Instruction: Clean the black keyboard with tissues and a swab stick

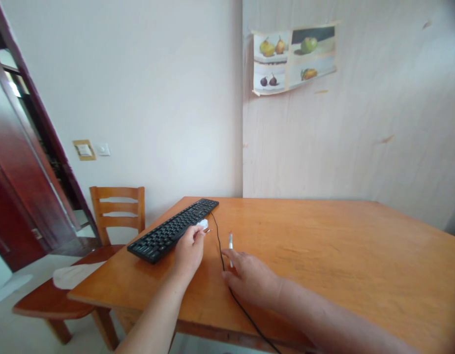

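Observation:
My left hand (190,248) is closed, thumb and fingers pinched on a crumpled white tissue (202,223) just beside the keyboard. A small thin item (208,230) shows at these fingertips, too small to name. The black keyboard (168,230) lies slantwise on the left part of the table. My right hand (249,275) rests low over the table with thumb and index finger apart. Its index finger crosses over a slim white pen-like stick (230,241). The black keyboard cable (219,238) runs past the fingertips; whether they touch it I cannot tell.
The wooden table (341,246) reaches back to the wall. A wooden chair (118,209) stands at the left with a pale cloth (75,275) on its seat. The cable drops over the near table edge. A fruit picture (295,59) hangs on the wall.

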`<action>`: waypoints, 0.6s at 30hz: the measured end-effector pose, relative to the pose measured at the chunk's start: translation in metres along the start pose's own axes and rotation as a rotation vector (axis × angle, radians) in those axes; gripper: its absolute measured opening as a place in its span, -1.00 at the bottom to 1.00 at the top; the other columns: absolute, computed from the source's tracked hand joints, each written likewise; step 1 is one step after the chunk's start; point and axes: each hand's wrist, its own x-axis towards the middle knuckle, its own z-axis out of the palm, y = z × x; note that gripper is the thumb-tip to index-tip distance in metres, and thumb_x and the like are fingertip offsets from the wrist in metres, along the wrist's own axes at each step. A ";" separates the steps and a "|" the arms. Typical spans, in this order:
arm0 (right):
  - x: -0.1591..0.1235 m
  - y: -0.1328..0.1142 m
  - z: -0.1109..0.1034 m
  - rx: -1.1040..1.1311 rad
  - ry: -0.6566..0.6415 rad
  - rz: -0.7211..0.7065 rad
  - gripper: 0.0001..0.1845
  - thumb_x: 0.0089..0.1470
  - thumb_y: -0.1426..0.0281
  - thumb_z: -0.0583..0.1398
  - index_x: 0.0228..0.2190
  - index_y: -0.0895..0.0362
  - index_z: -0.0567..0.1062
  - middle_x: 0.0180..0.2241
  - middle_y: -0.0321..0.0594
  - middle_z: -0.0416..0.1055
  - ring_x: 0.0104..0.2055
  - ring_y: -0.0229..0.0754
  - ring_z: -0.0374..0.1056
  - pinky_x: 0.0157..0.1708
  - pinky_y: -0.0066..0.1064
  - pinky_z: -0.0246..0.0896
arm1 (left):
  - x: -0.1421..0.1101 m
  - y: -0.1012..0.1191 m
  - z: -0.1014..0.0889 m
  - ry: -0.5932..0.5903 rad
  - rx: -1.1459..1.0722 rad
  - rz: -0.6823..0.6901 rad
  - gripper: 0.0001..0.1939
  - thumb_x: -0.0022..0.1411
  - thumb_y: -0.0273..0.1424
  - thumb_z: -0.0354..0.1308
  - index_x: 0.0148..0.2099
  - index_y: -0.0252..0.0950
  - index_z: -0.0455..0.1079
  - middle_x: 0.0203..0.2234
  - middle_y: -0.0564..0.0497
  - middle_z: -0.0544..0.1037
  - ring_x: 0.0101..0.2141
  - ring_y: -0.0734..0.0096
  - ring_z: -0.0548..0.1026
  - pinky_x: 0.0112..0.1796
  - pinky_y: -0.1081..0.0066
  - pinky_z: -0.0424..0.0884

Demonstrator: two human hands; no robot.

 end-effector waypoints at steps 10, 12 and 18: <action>0.032 0.004 0.005 -0.297 -0.030 -0.044 -0.58 0.21 0.41 0.02 0.07 0.20 0.38 -0.01 0.11 0.48 0.07 0.08 0.37 -0.01 -0.11 0.24 | -0.001 0.024 0.024 -0.223 -0.059 -0.027 -0.73 0.26 -0.17 0.08 -0.37 -0.22 0.43 -0.43 -0.02 0.57 -0.33 0.24 0.51 -0.28 0.37 0.35; 0.035 0.005 0.008 -0.344 -0.023 -0.085 -0.51 0.17 0.42 0.06 0.13 0.24 0.34 0.09 0.14 0.41 0.16 0.11 0.29 0.06 -0.07 0.20 | -0.006 0.028 0.028 -0.244 -0.117 -0.078 -0.73 0.21 -0.14 0.14 -0.33 -0.25 0.44 -0.40 -0.04 0.58 -0.31 0.24 0.53 -0.27 0.37 0.36; 0.033 0.004 0.018 -0.430 -0.008 -0.183 -0.49 0.22 0.38 0.03 0.16 0.30 0.34 0.19 0.19 0.30 0.25 0.18 0.18 0.15 0.00 0.14 | -0.013 0.025 0.034 -0.238 -0.241 -0.242 -0.75 0.03 -0.35 0.24 -0.21 -0.31 0.41 -0.40 -0.03 0.57 -0.34 0.28 0.55 -0.27 0.37 0.40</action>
